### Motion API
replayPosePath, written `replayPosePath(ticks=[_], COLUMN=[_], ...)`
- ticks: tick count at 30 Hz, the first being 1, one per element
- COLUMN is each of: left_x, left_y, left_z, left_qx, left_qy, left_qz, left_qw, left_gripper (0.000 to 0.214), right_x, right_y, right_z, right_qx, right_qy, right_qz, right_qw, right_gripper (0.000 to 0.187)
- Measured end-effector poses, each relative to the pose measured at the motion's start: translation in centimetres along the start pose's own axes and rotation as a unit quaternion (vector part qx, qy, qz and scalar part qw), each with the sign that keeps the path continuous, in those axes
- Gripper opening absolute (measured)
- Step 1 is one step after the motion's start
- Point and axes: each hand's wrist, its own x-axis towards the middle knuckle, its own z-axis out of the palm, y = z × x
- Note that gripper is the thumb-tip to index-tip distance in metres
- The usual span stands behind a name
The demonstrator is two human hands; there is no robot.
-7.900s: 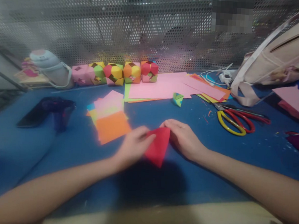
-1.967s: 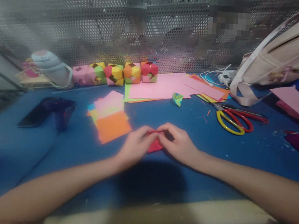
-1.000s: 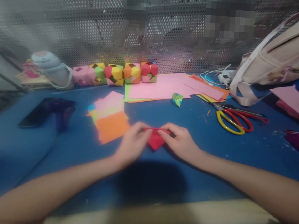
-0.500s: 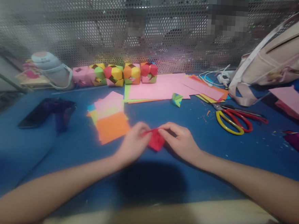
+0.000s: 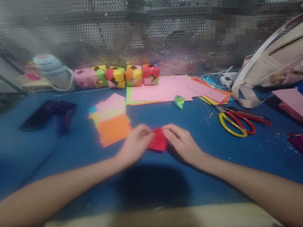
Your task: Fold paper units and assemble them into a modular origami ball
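Note:
A small folded red paper [image 5: 159,140] is held between my two hands, just above or on the blue table [image 5: 90,178]; I cannot tell whether it touches. My left hand [image 5: 137,142] pinches its left edge between thumb and fingers. On the other side, my right hand [image 5: 182,140] grips the upper right corner the same way. Left of my left hand lies a loose pile of square papers, with an orange sheet [image 5: 114,130] on top and a pink sheet [image 5: 113,104] behind. Beyond my hands sits a small green and blue folded paper piece [image 5: 179,102].
Several folded paper balls [image 5: 116,77] line the back beside a bottle [image 5: 53,72]. Large pink sheets [image 5: 163,88] lie right of them. Scissors [image 5: 232,124], a white cable [image 5: 225,79] and a beige bag [image 5: 279,63] occupy the right. A dark phone [image 5: 34,117] lies left.
The red paper has turned between my fingers and now shows a flatter, broader face instead of a downward point. Both hands stay in nearly the same place.

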Motion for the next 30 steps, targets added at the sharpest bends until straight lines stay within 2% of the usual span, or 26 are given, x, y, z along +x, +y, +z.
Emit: replayPosePath(ticks=[4, 9, 13, 15, 18, 22, 26, 30], left_x=[0.0, 0.1, 0.0, 0.0, 0.0, 0.0, 0.1, 0.1], left_y=[0.0, -0.1, -0.2, -0.2, -0.1, -0.2, -0.2, -0.3], left_z=[0.0, 0.0, 0.0, 0.0, 0.0, 0.0, 0.1, 0.0], left_qx=[0.004, 0.009, 0.021, 0.015, -0.006, -0.024, -0.031, -0.014], left_qy=[-0.010, -0.042, 0.012, 0.043, 0.057, 0.038, 0.002, -0.011], left_qz=[-0.009, -0.001, 0.011, 0.014, 0.012, 0.003, 0.005, 0.011], left_qw=[1.000, 0.999, 1.000, 0.999, 0.998, 0.999, 0.999, 1.000], left_gripper=[0.015, 0.016, 0.015, 0.016, 0.017, 0.019, 0.018, 0.013], right_x=[0.1, 0.1, 0.1, 0.0, 0.0, 0.0, -0.1, -0.3], right_y=[0.1, 0.0, -0.3, -0.2, 0.0, 0.5, 0.9, 0.9], right_z=[0.4, 0.3, 0.0, 0.0, 0.3, 0.6, 0.7, 0.8], right_qx=[-0.028, -0.028, -0.008, -0.009, -0.026, -0.040, -0.045, -0.045], right_qy=[0.002, -0.002, -0.005, -0.001, 0.000, 0.014, 0.028, 0.035], right_qz=[0.005, 0.008, 0.007, 0.015, 0.035, 0.029, -0.010, -0.050], right_qw=[1.000, 1.000, 1.000, 1.000, 0.999, 0.999, 0.999, 0.997], right_gripper=[0.014, 0.016, 0.025, 0.023, 0.017, 0.017, 0.023, 0.029])
